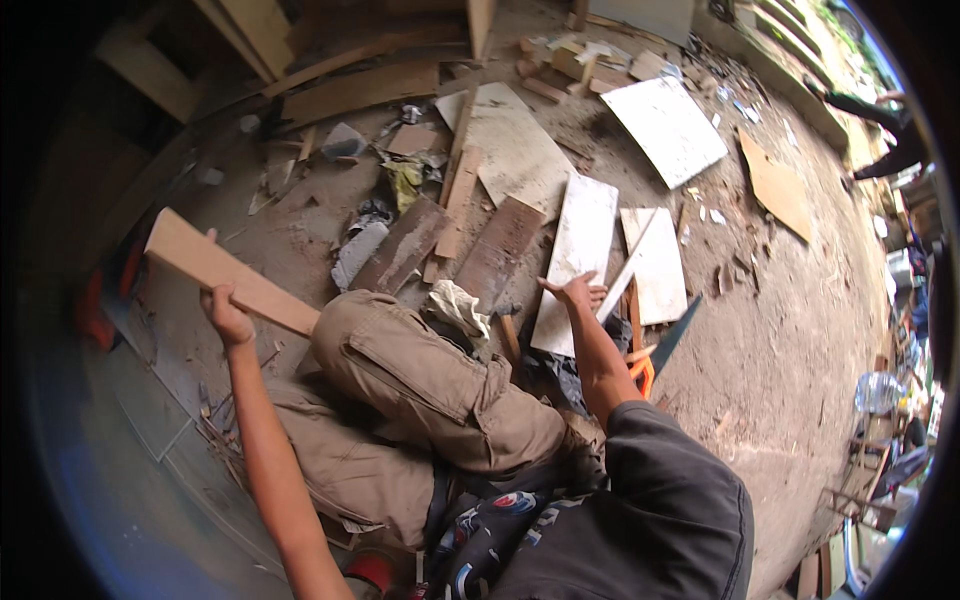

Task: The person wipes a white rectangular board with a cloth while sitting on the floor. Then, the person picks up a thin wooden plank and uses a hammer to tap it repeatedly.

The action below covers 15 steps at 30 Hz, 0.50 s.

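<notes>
My left hand (pixel 230 312) is closed round the edge of a light brown wooden board (pixel 240 275). The board slants down from the far left, its near end by my bent knee. My right hand (pixel 578 292) is stretched out over a long white board (pixel 580 240), its fingers apart and nothing gripped; whether it presses on the board I cannot tell. Just right of those fingers lies a narrow white strip (pixel 627 265). Beside my right forearm is a handsaw with an orange handle (pixel 645 370) and a dark blade (pixel 679 336).
Dark brown planks (pixel 503 245) and a crumpled cream cloth (pixel 460 310) lie in front of my knees. More white panels (pixel 665 130) and a tan sheet (pixel 775 183) are spread over the dirt floor. Another person (pixel 885 125) is at the far right, above a clear plastic bottle (pixel 878 393).
</notes>
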Motion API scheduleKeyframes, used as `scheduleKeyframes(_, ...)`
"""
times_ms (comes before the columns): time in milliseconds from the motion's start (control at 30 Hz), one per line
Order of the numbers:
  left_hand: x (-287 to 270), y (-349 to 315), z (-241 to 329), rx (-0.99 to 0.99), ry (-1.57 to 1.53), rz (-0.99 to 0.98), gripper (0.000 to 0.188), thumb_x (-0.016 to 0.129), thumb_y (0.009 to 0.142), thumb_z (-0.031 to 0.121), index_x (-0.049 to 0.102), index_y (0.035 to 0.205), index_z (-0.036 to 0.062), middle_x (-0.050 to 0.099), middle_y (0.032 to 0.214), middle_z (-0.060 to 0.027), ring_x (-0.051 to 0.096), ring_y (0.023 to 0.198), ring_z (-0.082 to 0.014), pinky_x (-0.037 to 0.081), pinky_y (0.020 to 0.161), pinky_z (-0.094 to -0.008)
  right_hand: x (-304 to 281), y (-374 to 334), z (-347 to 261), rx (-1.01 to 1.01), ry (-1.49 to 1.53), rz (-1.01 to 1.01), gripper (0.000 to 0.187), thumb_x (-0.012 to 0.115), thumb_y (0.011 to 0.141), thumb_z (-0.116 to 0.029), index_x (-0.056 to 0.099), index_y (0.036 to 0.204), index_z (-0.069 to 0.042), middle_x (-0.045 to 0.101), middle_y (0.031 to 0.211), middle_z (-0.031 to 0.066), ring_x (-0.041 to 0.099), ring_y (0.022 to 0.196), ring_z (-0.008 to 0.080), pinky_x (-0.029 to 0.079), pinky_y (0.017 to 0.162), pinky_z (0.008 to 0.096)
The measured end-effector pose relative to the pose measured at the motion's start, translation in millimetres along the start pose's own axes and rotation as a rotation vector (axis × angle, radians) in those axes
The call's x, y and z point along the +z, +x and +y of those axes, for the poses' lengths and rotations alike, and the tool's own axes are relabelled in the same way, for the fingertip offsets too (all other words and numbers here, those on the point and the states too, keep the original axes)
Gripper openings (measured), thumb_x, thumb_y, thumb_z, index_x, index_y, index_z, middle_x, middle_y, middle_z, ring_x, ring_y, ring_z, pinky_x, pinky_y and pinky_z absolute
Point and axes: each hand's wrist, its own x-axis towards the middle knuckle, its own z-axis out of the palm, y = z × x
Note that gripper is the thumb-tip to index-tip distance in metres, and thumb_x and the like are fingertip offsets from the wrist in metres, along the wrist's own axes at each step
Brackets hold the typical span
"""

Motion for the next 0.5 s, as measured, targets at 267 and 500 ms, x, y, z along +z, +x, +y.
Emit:
scheduleKeyframes(267, -20, 23, -18, -0.122, -0.211, 0.096, 0.04, 0.059, 0.093, 0.024, 0.045, 0.121, -0.0006, 0.059, 0.108, -0.0158, 0.062, 0.097, -0.0269, 0.054, 0.087, -0.0474, -5, 25, 23, 0.123, -0.002, 0.192, 0.146, 0.085, 0.041, -0.071, 0.019, 0.144, 0.008, 0.045, 0.136, 0.0254, 0.048, 0.124, 0.0378, 0.039, 0.101, 0.0491)
scheduleKeyframes(500, -30, 16, 6, -0.115, -0.056, 0.109, 0.041, 0.062, 0.093, 0.037, 0.054, 0.115, 0.0026, 0.067, 0.101, -0.0095, 0.064, 0.098, -0.0186, 0.049, 0.088, -0.0332, -4, 53, 17, -0.256, 0.298, 0.202, 0.077, 0.084, 0.064, -0.053, 0.06, 0.108, 0.007, 0.062, 0.111, 0.0286, 0.06, 0.106, 0.0419, 0.046, 0.093, 0.046)
